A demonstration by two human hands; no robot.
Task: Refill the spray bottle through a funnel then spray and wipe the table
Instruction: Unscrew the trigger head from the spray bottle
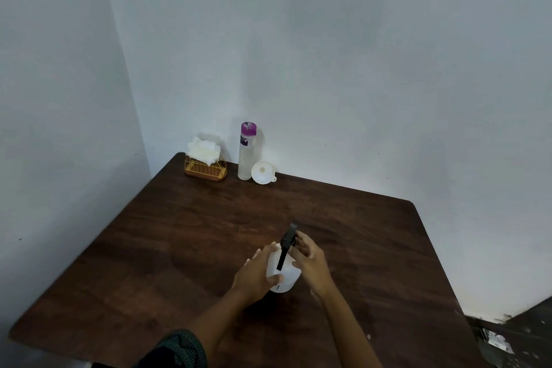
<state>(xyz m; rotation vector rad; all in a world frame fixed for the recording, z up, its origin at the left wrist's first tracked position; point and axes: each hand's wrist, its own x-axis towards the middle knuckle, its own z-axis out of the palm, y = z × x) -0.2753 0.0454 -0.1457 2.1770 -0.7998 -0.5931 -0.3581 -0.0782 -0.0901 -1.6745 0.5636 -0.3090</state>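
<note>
- While the left grip [257,273] clasps the white spray bottle [287,276], thumb in front and fingers round the far side, the bottle stands upright near the middle of the table [179,233].
- From the other side the right grip [310,260] reaches in, fingertips at the black spray head [289,236]; whether it grasps the head or merely touches it cannot be told.
- At the bottom edge a dark patterned sleeve [179,349] shows.
- Well apart, in the far corner by the wall, a white funnel [262,173] lies tipped on its side, just beside an upright clear bottle [245,158] with a purple cap.
- Left of that bottle sits a gold wire holder [205,170] stuffed with white tissues [203,150].
</note>
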